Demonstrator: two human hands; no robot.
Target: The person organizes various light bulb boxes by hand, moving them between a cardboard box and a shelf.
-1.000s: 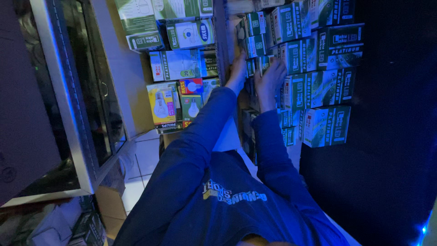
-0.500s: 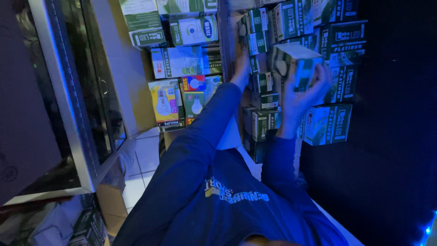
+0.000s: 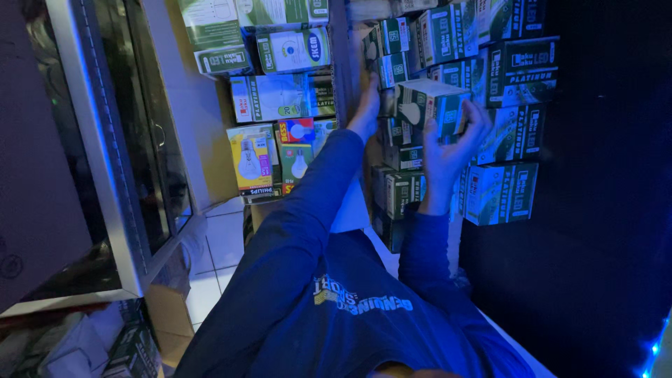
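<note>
My right hand (image 3: 448, 150) is raised in front of a stack of green and white light bulb boxes (image 3: 514, 133) and grips one such box (image 3: 428, 105) from below, clear of the stack. My left hand (image 3: 367, 112) reaches further in, its fingers resting flat against the small green boxes (image 3: 393, 66) at the stack's left edge, next to a vertical shelf divider (image 3: 343, 63). It does not close on anything. Both arms are in dark blue sleeves.
Left of the divider stand bigger bulb boxes, among them a yellow one (image 3: 250, 162) and white-green ones (image 3: 280, 94). A glass-fronted cabinet with a pale frame (image 3: 105, 175) runs down the left. White floor tiles (image 3: 210, 245) lie below. The right side is dark.
One second ago both hands were on the stack. My right hand has since pulled one green and white box out and now holds it in front of the stack. The left hand stays put.
</note>
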